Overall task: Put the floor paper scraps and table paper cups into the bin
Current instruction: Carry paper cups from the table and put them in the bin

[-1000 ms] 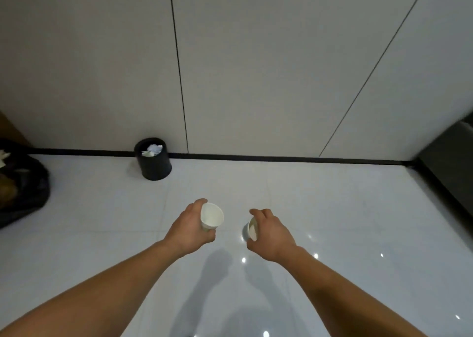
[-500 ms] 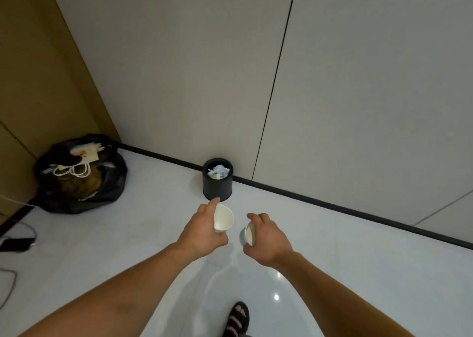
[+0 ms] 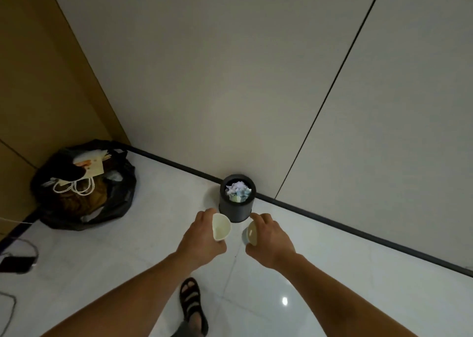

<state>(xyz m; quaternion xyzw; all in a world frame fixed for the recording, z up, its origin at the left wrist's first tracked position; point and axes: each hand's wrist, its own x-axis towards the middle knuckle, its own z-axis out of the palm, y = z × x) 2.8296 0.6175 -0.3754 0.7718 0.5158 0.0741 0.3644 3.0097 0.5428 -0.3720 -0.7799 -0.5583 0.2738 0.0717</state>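
each hand (image 3: 201, 239) (image 3: 270, 242) grips a cup (image 3: 221, 227) (image 3: 252, 233) at frame centre, just below the bin (image 3: 236, 208); right cup half hidden by fingers.

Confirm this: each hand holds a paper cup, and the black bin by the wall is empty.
Not quite. The head view shows the bin holds crumpled paper, so it is not empty. The left hand does hold a cup, the right hand another, and the bin stands by the wall.
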